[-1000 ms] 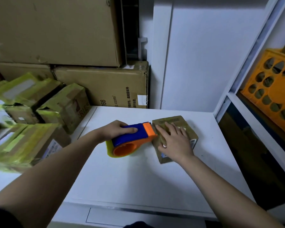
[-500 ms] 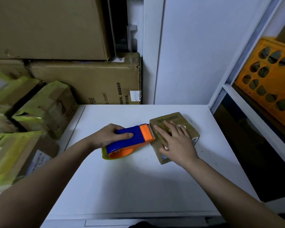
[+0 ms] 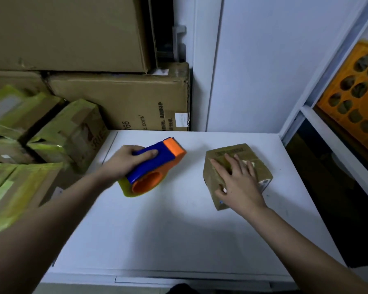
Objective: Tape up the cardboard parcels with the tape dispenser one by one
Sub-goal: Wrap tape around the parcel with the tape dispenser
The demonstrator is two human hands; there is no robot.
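Parcel (image 3: 240, 166), small and brown with tape across its top, lies on the white worktop (image 3: 179, 225) toward the right edge, about midway between the back and front edges. Right hand (image 3: 237, 183) lies flat on top of it, fingers straight and spread, thumb against the near-left side of the box; nothing is gripped.

Tape dispenser (image 3: 155, 166), blue handle with orange head and orange core, carries a roll of yellowish tape. It sits left of centre on the worktop, well apart from the parcel, with its orange head pointing toward the back right. Left hand (image 3: 128, 161) is wrapped around the blue handle, thumb laid along its top. Whether the roll touches the worktop cannot be determined; this part of the view is slightly blurred.

Beyond the left edge of the worktop stands a pile of taped parcels (image 3: 26, 145) wrapped in yellow-green tape. Behind them, large cardboard cartons (image 3: 119, 98) are stacked at the back left corner, the lower one printed with text. A white panel (image 3: 263, 71) closes off the back. To the right, a white shelf frame holds an orange crate (image 3: 353, 92) with oval cut-outs.
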